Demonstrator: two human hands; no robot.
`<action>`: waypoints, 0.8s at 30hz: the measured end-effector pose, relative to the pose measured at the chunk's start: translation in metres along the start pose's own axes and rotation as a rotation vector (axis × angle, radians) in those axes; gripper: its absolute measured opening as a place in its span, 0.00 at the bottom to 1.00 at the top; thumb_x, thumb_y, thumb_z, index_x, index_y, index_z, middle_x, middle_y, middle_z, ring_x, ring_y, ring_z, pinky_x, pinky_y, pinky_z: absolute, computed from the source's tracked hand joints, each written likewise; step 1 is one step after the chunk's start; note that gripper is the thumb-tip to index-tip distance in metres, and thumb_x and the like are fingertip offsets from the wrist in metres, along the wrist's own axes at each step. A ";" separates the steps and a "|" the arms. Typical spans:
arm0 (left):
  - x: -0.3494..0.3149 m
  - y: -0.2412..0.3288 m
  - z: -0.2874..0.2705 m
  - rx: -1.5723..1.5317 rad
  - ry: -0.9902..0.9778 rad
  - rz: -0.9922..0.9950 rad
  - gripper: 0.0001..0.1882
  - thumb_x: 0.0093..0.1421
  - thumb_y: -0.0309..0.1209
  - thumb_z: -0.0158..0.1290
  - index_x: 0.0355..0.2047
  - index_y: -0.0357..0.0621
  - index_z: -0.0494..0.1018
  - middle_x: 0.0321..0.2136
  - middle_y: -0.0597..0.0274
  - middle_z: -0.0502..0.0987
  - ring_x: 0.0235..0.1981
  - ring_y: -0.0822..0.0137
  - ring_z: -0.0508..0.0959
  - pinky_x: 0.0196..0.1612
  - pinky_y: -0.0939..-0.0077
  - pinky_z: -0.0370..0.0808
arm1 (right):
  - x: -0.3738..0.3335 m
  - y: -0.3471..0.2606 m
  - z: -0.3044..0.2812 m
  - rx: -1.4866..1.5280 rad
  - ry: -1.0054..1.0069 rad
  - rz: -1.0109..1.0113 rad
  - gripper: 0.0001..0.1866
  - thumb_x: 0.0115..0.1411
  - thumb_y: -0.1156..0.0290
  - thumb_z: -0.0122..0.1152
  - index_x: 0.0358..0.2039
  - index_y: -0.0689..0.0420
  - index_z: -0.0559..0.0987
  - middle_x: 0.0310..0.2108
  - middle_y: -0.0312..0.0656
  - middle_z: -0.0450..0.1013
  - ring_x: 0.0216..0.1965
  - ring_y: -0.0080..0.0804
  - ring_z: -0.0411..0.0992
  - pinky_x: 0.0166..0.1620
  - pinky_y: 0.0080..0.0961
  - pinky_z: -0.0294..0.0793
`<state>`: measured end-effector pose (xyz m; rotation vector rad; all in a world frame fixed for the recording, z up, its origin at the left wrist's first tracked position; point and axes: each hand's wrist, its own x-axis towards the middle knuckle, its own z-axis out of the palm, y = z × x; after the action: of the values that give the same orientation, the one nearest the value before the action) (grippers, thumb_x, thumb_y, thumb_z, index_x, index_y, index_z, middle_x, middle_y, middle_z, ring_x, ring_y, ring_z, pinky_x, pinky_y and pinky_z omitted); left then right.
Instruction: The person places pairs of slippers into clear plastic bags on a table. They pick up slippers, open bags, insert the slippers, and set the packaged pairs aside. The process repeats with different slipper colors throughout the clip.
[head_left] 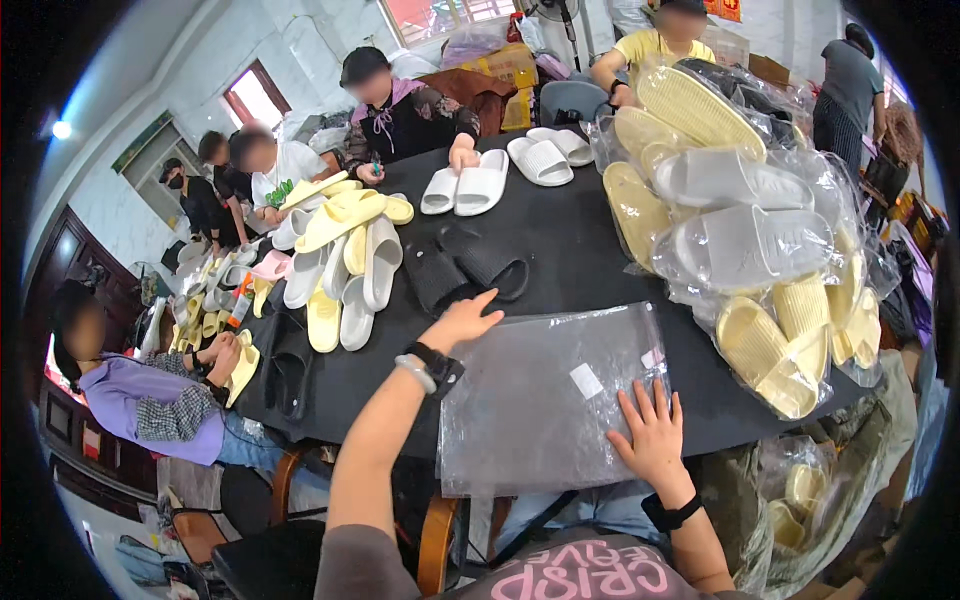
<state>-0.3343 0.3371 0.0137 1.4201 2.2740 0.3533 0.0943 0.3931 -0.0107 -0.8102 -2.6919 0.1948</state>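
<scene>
Head view: at five o'clock, resting the right hand point(654, 430), fingers spread apart, flat on clear plastic bags point(520, 400) laid over the black tabletop point(590, 272). Near the clock's centre, holding the left hand point(462, 322), thumb and forefinger apart, just beside the black slippers point(487, 260); cannot tell whether touching. Beyond, white slippers point(480, 185) at twelve, bagged slippers point(740, 235) piled at two, loose yellow and grey slippers point(345, 225) heaped at ten.

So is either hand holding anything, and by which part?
Nothing visibly held: the right hand lies spread on the clear plastic bags; the left hand is beside the black slippers.
</scene>
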 end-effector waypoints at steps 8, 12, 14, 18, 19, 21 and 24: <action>0.048 0.010 0.030 0.216 0.435 -0.091 0.29 0.65 0.46 0.47 0.66 0.63 0.60 0.65 0.31 0.53 0.58 0.32 0.66 0.61 0.51 0.66 | -0.002 0.004 0.002 0.004 -0.004 0.011 0.34 0.59 0.43 0.54 0.62 0.46 0.69 0.65 0.46 0.61 0.68 0.54 0.53 0.67 0.60 0.45; 0.063 -0.014 -0.004 0.224 0.488 0.064 0.24 0.62 0.39 0.52 0.56 0.42 0.68 0.65 0.45 0.59 0.52 0.42 0.73 0.52 0.52 0.73 | -0.003 0.004 0.003 -0.019 -0.009 0.017 0.35 0.59 0.41 0.53 0.63 0.46 0.69 0.65 0.45 0.60 0.69 0.53 0.51 0.67 0.58 0.45; 0.069 -0.017 -0.016 0.272 0.591 0.099 0.23 0.62 0.37 0.53 0.53 0.33 0.69 0.62 0.45 0.63 0.51 0.45 0.74 0.52 0.54 0.73 | -0.003 0.004 0.002 -0.014 -0.009 0.018 0.35 0.59 0.41 0.53 0.63 0.46 0.69 0.65 0.45 0.60 0.69 0.53 0.51 0.67 0.58 0.45; 0.083 -0.016 -0.026 0.446 0.620 0.142 0.22 0.56 0.35 0.58 0.48 0.36 0.71 0.54 0.50 0.69 0.47 0.46 0.75 0.51 0.56 0.74 | -0.003 0.004 0.002 -0.017 0.012 0.017 0.34 0.59 0.41 0.52 0.62 0.44 0.70 0.65 0.44 0.61 0.68 0.52 0.52 0.67 0.57 0.46; 0.080 -0.013 -0.024 0.458 0.640 0.178 0.22 0.55 0.34 0.59 0.47 0.36 0.71 0.52 0.50 0.69 0.48 0.47 0.75 0.51 0.56 0.73 | -0.003 0.003 0.004 -0.026 0.017 0.010 0.34 0.59 0.40 0.52 0.62 0.44 0.70 0.65 0.44 0.61 0.68 0.51 0.52 0.67 0.57 0.46; 0.080 -0.011 -0.028 0.514 0.548 0.107 0.27 0.55 0.38 0.59 0.51 0.35 0.70 0.57 0.52 0.68 0.53 0.48 0.72 0.55 0.58 0.71 | -0.003 0.004 0.003 -0.019 0.010 0.023 0.34 0.59 0.40 0.51 0.62 0.44 0.70 0.65 0.44 0.61 0.68 0.51 0.52 0.67 0.57 0.46; 0.080 -0.045 -0.030 0.743 0.509 -0.034 0.33 0.57 0.43 0.58 0.58 0.36 0.67 0.64 0.53 0.62 0.58 0.50 0.69 0.58 0.59 0.68 | -0.001 0.003 0.002 -0.014 0.015 0.008 0.34 0.60 0.40 0.51 0.63 0.43 0.69 0.65 0.44 0.61 0.68 0.51 0.52 0.67 0.57 0.46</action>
<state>-0.4152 0.3891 0.0027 1.7727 3.0354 -0.2049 0.0959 0.3945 -0.0138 -0.8232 -2.6794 0.1706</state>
